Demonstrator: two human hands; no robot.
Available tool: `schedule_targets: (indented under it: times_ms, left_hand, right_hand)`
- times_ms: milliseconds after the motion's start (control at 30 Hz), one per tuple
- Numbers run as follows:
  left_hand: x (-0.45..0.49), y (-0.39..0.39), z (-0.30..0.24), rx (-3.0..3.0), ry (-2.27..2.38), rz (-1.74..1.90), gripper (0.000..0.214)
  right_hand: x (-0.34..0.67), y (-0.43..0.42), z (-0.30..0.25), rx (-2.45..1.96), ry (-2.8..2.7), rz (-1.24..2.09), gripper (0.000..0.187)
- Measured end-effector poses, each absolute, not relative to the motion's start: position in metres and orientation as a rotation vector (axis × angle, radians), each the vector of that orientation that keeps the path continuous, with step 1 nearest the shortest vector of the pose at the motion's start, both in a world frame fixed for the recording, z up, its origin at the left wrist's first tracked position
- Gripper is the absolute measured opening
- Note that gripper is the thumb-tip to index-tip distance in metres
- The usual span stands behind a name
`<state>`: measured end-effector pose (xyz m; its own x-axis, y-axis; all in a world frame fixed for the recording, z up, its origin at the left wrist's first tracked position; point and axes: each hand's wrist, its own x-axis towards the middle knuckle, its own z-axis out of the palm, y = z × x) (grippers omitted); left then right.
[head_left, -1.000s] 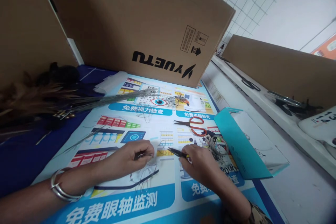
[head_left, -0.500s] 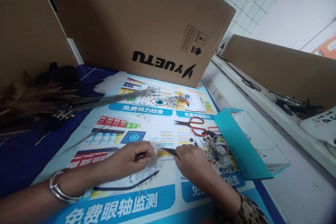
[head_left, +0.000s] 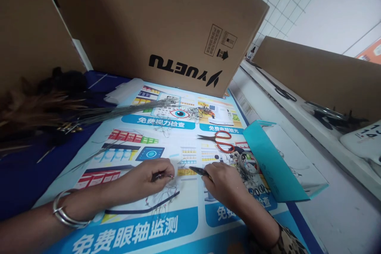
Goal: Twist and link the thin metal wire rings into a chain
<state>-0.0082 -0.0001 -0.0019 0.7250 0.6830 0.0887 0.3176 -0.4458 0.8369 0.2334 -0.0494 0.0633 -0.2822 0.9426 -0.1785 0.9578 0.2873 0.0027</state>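
Note:
My left hand (head_left: 157, 176) is closed, thumb against fingers, on a thin wire piece (head_left: 172, 176) with small beads at its end; most of it is hidden in the fist. In my right hand (head_left: 224, 184) are dark needle-nose pliers (head_left: 199, 171), their tip pointing left toward my left hand without touching it. Below my left hand lie several thin wire pieces with tiny beads (head_left: 162, 202), hard to make out against the print. Red-handled scissors (head_left: 224, 142) rest beyond my right hand. Beside that hand is a tangle of fine wire pieces (head_left: 245, 172).
A teal open box (head_left: 264, 162) with thin wire bits inside stands at the right. Long straight wires (head_left: 127, 112) lie at the back left near dark feathery material (head_left: 26, 115). A large cardboard box (head_left: 154, 20) blocks the far side. A printed sheet (head_left: 184, 242) covers the table.
My right hand with the pliers has drawn slightly right, so the gap to my left hand is wider. My left hand has barely moved. The view has shifted a little.

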Motion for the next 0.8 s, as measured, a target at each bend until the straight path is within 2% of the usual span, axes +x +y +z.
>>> schedule_targets:
  times_ms: [800]
  left_hand:
    - [-0.005, -0.004, 0.006, 2.128, 0.761, 0.491, 0.012]
  right_hand:
    - [0.224, -0.046, 0.049, 1.752, 2.429, -0.143, 0.017]
